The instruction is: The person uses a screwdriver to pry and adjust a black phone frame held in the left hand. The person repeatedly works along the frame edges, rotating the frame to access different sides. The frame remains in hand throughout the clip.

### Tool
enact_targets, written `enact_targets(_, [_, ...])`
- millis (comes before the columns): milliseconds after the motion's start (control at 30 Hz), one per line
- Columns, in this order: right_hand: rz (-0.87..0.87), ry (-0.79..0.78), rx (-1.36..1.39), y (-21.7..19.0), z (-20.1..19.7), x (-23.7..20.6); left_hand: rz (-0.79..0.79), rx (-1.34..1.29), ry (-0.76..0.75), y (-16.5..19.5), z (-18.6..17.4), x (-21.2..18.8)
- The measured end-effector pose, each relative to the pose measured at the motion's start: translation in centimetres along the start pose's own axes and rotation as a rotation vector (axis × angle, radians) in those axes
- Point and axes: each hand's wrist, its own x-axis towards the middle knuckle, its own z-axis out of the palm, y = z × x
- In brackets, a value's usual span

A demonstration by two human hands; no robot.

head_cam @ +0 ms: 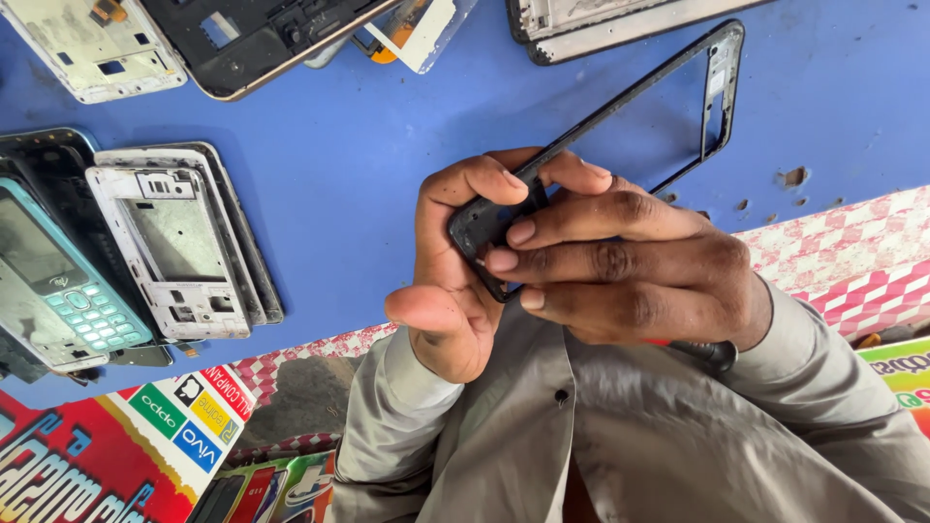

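I hold a thin black phone frame (678, 87) over a blue table (368, 126). Its open rectangle slants up to the right, and its lower end is hidden in my hands. My left hand (450, 281) curls around that lower end from the left, index finger bent over the top edge and thumb sticking out below. My right hand (630, 266) lies across from the right, and its fingertips press on the frame's dark bottom corner (475, 228). Grey shirt sleeves cover both of my wrists.
A white phone chassis (170, 247) lies on stacked frames at the left, beside a teal keypad phone (58, 281). More phone shells (242, 34) and a metal frame (601, 24) lie along the top. A colourful printed sheet (116, 455) and a red-white chequered border (852, 252) edge the table.
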Motion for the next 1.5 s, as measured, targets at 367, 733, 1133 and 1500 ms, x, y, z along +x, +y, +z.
enact_targets(367, [-0.022, 0.033, 0.005, 0.23, 0.18, -0.12, -0.006, 0.005, -0.002, 0.16, 0.16, 0.10])
enact_targets(733, [-0.040, 0.071, 0.014, 0.12, 0.25, 0.27, -0.002, 0.010, 0.009, -0.01, 0.27, 0.19])
enact_targets(1133, [-0.040, 0.109, -0.032, 0.27, 0.49, 0.02, -0.023, 0.017, -0.021, 0.39, 0.39, 0.50])
enact_targets(1500, [-0.018, 0.134, -0.018, 0.23, 0.53, -0.03, -0.009, 0.049, -0.010, 0.15, 0.61, 0.50])
